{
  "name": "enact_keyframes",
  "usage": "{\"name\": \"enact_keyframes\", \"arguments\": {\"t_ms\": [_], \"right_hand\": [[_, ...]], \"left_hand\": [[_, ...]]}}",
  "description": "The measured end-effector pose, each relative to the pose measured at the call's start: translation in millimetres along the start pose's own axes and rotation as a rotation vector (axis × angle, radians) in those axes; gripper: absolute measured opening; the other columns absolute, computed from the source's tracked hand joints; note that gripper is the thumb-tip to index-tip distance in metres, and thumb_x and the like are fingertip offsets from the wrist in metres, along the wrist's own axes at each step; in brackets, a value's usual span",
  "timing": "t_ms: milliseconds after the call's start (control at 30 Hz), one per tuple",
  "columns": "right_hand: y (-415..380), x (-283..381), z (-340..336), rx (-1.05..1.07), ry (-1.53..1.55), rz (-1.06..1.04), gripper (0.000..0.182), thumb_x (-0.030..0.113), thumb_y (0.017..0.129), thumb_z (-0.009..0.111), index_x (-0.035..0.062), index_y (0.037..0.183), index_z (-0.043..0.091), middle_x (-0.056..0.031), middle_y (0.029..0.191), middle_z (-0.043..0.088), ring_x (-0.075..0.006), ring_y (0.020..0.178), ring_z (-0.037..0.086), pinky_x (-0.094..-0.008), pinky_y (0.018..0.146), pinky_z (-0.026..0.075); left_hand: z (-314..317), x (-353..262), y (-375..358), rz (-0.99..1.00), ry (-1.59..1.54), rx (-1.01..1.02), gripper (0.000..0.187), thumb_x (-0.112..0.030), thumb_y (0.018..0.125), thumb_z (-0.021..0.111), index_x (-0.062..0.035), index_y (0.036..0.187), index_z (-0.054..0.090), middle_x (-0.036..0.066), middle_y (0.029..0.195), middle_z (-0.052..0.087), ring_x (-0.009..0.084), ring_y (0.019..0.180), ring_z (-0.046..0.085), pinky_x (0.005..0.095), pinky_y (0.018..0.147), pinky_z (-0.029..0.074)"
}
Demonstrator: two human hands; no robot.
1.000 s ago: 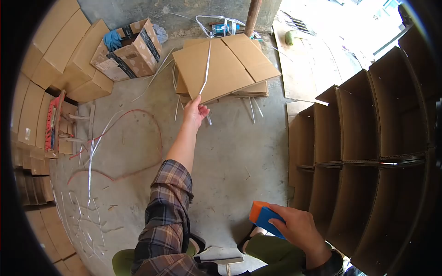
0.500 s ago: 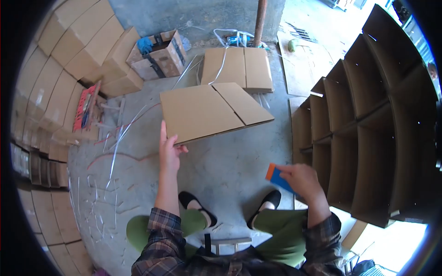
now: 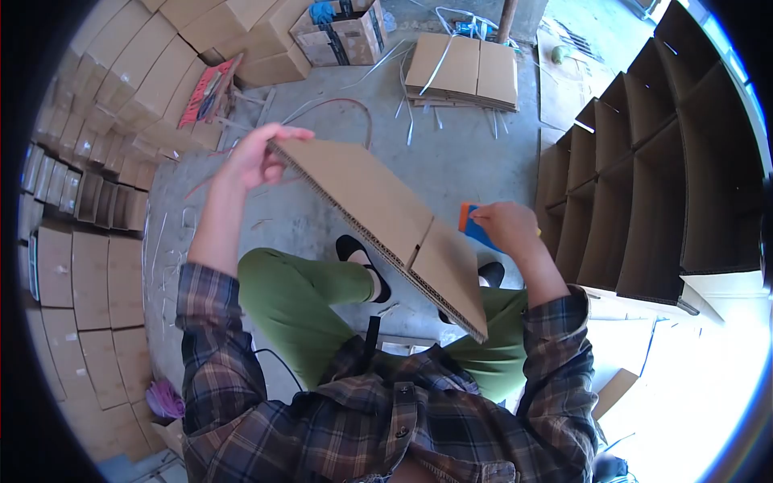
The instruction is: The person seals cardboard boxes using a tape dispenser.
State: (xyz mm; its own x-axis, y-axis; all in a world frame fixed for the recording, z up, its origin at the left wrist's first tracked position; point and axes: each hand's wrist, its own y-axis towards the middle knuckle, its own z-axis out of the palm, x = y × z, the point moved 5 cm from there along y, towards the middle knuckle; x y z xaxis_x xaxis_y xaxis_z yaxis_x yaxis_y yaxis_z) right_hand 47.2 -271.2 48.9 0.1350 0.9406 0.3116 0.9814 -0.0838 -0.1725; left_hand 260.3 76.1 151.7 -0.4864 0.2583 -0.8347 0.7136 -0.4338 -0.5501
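Observation:
My left hand (image 3: 256,159) grips one corner of a flat folded cardboard box (image 3: 374,201), thumb and fingers closed at its edge. The cardboard slants across my lap, its corrugated edge facing me and its far corner low over my right thigh. Closed in my right hand (image 3: 514,229) is a flat blue tool with an orange edge (image 3: 475,228); its kind does not show. This tool is just beyond the cardboard's right side, and my fingers partly cover it.
A stack of flattened boxes (image 3: 459,71) lies ahead on the concrete floor. Open cardboard boxes (image 3: 644,189) are piled on my right, closed cartons (image 3: 88,290) on my left. Loose straps (image 3: 366,133) and an open carton (image 3: 342,36) are farther out.
The folded box has swung from nearly level out front to a steep slant close to my lap. My left hand rose and moved left; my right hand moved up, still with the blue tool.

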Motion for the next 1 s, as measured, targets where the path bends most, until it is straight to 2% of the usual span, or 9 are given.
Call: {"name": "enact_keyframes", "arguments": {"t_ms": [33,100,167,233,367,433,667,833,1000], "right_hand": [[0,11,9,0.017,-0.058,-0.061,0.017,0.026,0.085,0.060,0.0252,0.094,0.075,-0.0080,0.082,0.069,-0.0292,0.080,0.067,-0.0414,0.070,0.052],[-2,34,26,0.055,-0.118,-0.155,0.016,0.023,0.084,0.060,0.0254,0.091,0.074,-0.0075,0.079,0.069,-0.0283,0.078,0.068,-0.0410,0.067,0.053],[-4,54,42,0.087,-0.182,-0.233,0.015,0.021,0.083,0.060,0.0257,0.087,0.074,-0.0071,0.076,0.068,-0.0275,0.076,0.068,-0.0406,0.065,0.053],[-4,66,56,0.125,-0.181,-0.270,0.015,0.017,0.081,0.060,0.0234,0.085,0.072,-0.0064,0.074,0.067,-0.0266,0.074,0.069,-0.0389,0.061,0.053],[6,71,63,0.178,-0.198,-0.261,0.014,0.015,0.081,0.059,0.0209,0.085,0.072,-0.0065,0.074,0.068,-0.0263,0.074,0.069,-0.0376,0.062,0.053],[8,75,50,0.147,-0.145,-0.303,0.011,0.014,0.080,0.060,0.0147,0.079,0.070,-0.0076,0.074,0.069,-0.0256,0.074,0.070,-0.0392,0.061,0.054],[26,91,43,0.081,-0.175,-0.328,0.011,0.019,0.083,0.060,0.0160,0.079,0.070,-0.0068,0.074,0.069,-0.0257,0.073,0.069,-0.0388,0.062,0.053],[44,94,25,0.141,0.022,-0.111,0.041,0.056,0.085,0.057,0.0169,0.084,0.071,-0.0081,0.078,0.070,-0.0300,0.076,0.069,-0.0416,0.067,0.053],[56,93,46,0.366,0.026,-0.058,0.057,0.071,0.079,0.053,0.0189,0.093,0.073,-0.0101,0.086,0.070,-0.0311,0.085,0.068,-0.0423,0.075,0.052]], "left_hand": [[8,8,14,-0.095,0.008,0.075,0.044,-0.034,0.088,0.047,-0.0063,0.120,0.061,0.001,0.084,0.065,0.0069,0.035,0.030,0.0218,0.032,0.023],[33,31,43,-0.226,-0.052,0.109,0.053,-0.052,0.091,0.049,-0.0066,0.115,0.062,-0.001,0.071,0.058,0.0069,0.040,0.029,0.0224,0.037,0.024],[52,84,88,-0.111,-0.062,-0.055,0.067,-0.063,0.088,0.051,-0.0068,0.124,0.054,-0.001,0.072,0.055,0.0084,0.051,0.044,0.0239,0.047,0.037],[84,115,92,0.056,0.033,-0.174,0.079,-0.060,0.086,0.057,-0.0074,0.140,0.035,0.004,0.090,0.058,0.0152,0.073,0.056,0.0318,0.061,0.048],[133,172,51,0.122,0.015,-0.129,0.090,-0.051,0.087,0.062,-0.0108,0.151,0.014,0.015,0.135,0.040,0.0276,0.112,0.052,0.0419,0.077,0.055],[148,187,32,0.220,-0.014,-0.187,0.090,-0.043,0.085,0.068,-0.0126,0.151,0.015,0.014,0.140,0.037,0.0276,0.107,0.057,0.0401,0.072,0.055],[158,193,23,0.172,-0.153,-0.112,0.085,-0.034,0.085,0.070,-0.0129,0.150,0.019,0.011,0.144,0.032,0.0214,0.107,0.057,0.0374,0.070,0.055],[171,209,15,0.092,-0.104,0.043,0.081,-0.033,0.085,0.071,-0.0121,0.148,0.024,0.009,0.142,0.039,0.0220,0.117,0.052,0.0331,0.072,0.051],[168,218,14,0.099,-0.196,0.039,0.074,-0.031,0.086,0.069,-0.0122,0.146,0.030,0.008,0.142,0.040,0.0207,0.113,0.054,0.0314,0.073,0.050]]}}
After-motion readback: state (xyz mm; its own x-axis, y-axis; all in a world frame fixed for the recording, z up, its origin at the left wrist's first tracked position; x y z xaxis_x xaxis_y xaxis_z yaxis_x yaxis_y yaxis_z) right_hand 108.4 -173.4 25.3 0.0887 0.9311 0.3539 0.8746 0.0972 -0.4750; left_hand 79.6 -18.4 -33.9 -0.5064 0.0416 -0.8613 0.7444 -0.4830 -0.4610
